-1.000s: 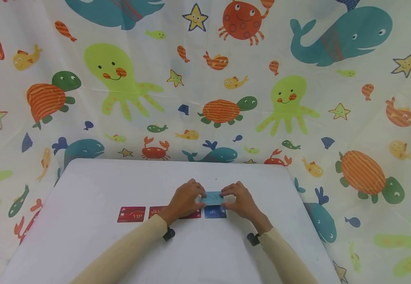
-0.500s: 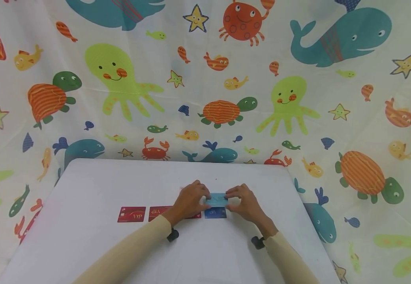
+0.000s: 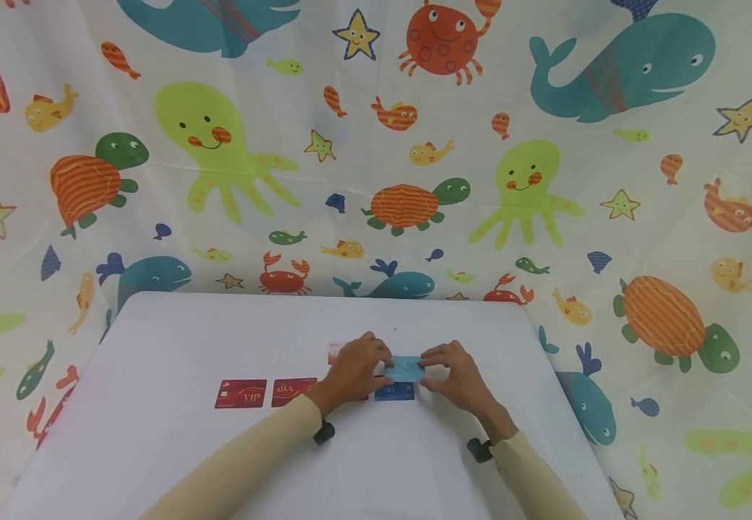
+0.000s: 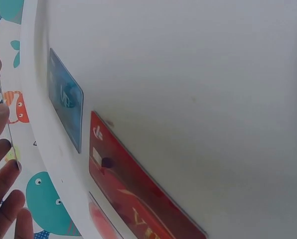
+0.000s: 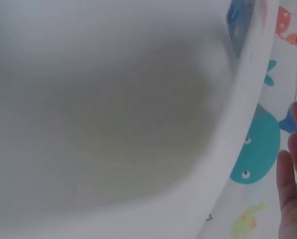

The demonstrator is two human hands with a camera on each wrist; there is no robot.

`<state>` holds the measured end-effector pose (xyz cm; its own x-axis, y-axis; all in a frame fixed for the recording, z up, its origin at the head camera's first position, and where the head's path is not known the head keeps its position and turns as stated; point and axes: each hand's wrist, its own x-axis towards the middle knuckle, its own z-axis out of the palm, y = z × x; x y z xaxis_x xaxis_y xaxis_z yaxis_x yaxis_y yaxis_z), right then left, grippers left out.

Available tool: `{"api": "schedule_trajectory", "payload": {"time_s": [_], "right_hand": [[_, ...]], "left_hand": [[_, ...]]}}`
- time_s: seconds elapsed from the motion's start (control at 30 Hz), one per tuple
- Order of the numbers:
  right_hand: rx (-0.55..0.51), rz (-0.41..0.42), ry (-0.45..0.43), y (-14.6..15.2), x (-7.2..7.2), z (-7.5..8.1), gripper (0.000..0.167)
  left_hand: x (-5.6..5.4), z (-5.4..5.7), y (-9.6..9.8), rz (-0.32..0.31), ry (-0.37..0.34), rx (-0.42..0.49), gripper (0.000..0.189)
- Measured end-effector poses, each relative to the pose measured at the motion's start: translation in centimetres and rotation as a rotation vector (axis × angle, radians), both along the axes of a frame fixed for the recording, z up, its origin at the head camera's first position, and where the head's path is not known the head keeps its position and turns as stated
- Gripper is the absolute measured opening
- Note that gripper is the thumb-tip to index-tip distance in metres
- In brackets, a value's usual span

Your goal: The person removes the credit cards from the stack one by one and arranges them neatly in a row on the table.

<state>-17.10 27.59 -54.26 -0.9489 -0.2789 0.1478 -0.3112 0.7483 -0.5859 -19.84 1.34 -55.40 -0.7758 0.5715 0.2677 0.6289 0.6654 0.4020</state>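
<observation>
Left hand (image 3: 355, 362) and right hand (image 3: 456, 374), fingers partly bent, pinch opposite ends of a light-blue card (image 3: 405, 369), raised above the white table (image 3: 128, 419), just beyond the blue card (image 3: 395, 392). Equal, light pressure should keep it level and unbent.

The held card (image 3: 404, 369) looks light blue from here; the flat card (image 3: 394, 391) just nearer is deeper blue, the cards (image 3: 241, 393) at left red. The counter (image 3: 408, 462) is white, the sleeves (image 3: 239, 462) beige, the white cloth (image 3: 365, 155) printed with teal whales (image 3: 629, 72), lime octopuses (image 3: 200, 108) and orange-striped turtles (image 3: 404, 205).
</observation>
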Motion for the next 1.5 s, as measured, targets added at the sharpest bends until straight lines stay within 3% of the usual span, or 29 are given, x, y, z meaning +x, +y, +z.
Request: {"api": "schedule_trajectory", "payload": {"time_s": [0.37, 0.7, 1.07, 1.5], "right_hand": [[0.007, -0.009, -0.023, 1.2, 0.7, 0.6, 0.032], [0.013, -0.022, -0.015, 2.2, 1.1, 0.0, 0.031], [0.009, -0.061, -0.079, 3.2, 1.4, 0.0, 0.031], [0.011, -0.080, -0.072, 4.5, 1.7, -0.3, 0.032]], "left_hand": [[0.1, 0.1, 1.1, -0.032, 0.001, 0.005, 0.027], [0.2, -0.3, 2.0, -0.055, -0.017, 0.028, 0.029], [0.6, -0.6, 3.0, -0.066, -0.006, 0.065, 0.028], [0.7, -0.7, 4.4, -0.082, 0.026, 0.081, 0.027]]}}
